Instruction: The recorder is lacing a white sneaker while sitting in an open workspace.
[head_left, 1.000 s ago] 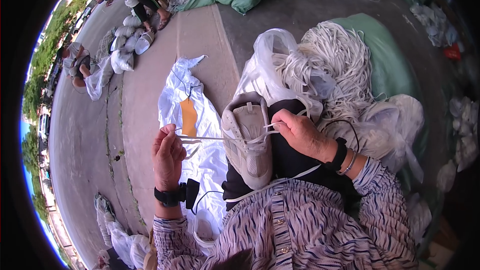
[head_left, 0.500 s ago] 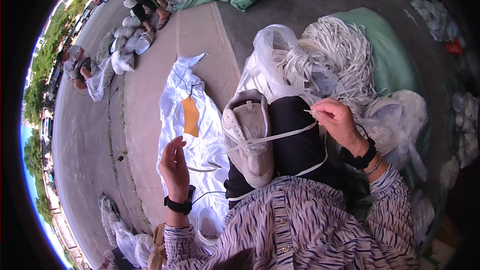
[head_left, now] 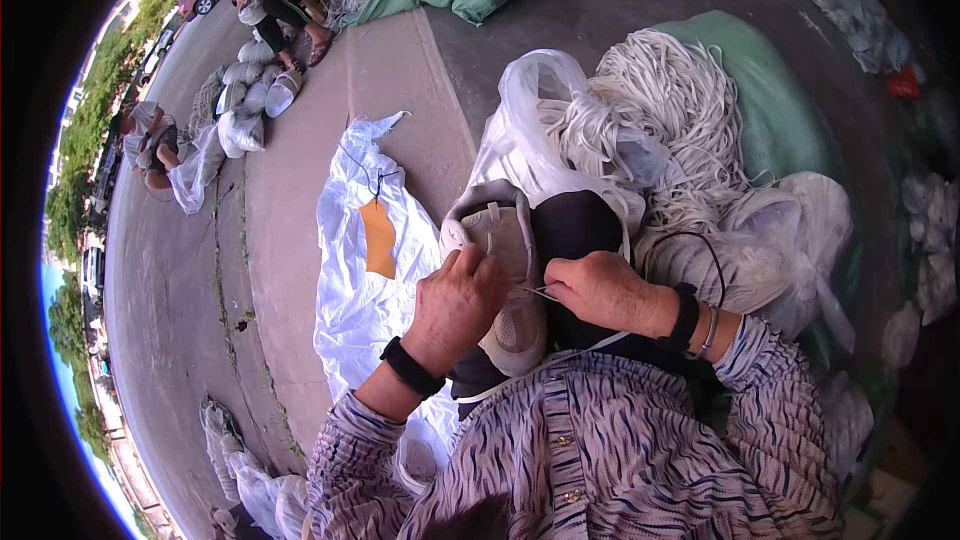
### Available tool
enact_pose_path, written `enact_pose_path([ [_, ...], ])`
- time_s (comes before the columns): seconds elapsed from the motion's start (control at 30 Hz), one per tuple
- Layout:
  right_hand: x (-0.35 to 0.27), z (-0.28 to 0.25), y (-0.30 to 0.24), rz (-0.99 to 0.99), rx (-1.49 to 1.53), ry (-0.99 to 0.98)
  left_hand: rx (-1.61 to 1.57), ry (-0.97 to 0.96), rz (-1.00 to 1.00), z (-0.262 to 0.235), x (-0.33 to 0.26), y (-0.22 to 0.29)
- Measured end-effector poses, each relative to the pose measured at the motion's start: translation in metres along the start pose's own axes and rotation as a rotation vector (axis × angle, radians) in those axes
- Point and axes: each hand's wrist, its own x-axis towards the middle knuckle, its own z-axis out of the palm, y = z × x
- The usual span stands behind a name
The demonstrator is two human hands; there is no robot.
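Observation:
A pale grey-beige sneaker (head_left: 518, 328) rests on my dark-trousered lap, toe toward me, with its upper partly hidden by my hands. My left hand (head_left: 458, 302) is closed against the left side of its lacing area, fingers curled; what they pinch is hidden. Just right of the sneaker, my right hand (head_left: 612, 292) is closed in a pinch on a thin pale shoelace (head_left: 536, 291), whose end points toward the lacing area. A stretch of lace also runs across my lap below the hands.
Beyond my knees lies a large tangle of white laces (head_left: 665, 90) with clear plastic bags, beside a green sack (head_left: 780, 100). White crinkled sheeting (head_left: 345, 210) with an orange patch is on my left. Two people sit farther off at the upper left, near stuffed bags (head_left: 240, 130).
My left hand has moved right, from beside the sneaker onto it, and closed. My right hand has come down and left with the lace, close to the lacing area.

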Motion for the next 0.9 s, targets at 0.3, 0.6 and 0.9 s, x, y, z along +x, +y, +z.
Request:
enact_pose_path([
  [0.3, 0.015, 0.004, 0.002, -0.08, -0.137, 0.177, -0.073, -0.118, -0.17, -0.002, -0.001, 0.01],
  [0.6, 0.02, 0.002, 0.001, -0.163, -0.236, 0.09, -0.723, 0.218, -0.441, 0.018, -0.045, -0.029],
  [0.9, 0.025, 0.003, -0.005, -0.124, -0.234, 0.045, -1.458, 0.27, -0.691, 0.014, -0.051, -0.011],
])
